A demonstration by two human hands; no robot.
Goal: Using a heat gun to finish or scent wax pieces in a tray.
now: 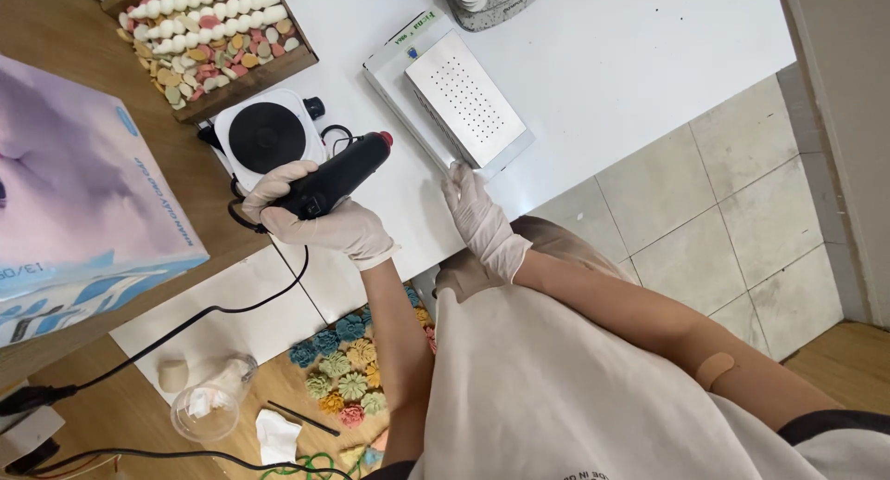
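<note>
- Left hand (320,222), gloved, wrapped tight around black handheld tool (336,174) with red tip, cord trailing left.
- Tool held just over small white hotplate (267,137), at the table's near edge.
- Right hand (479,218), gloved, fingers loose and flat, holding nothing, touching near corner of perforated metal box (459,98).
- Tray of coloured pieces (211,37) far left.

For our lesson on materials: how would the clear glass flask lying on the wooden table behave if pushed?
The flask lies on its side, round-bodied, so it would probably roll. Being clear glass, it is likely fragile and somewhat slippery. Crumpled white stuff inside suggests little added weight.
</note>
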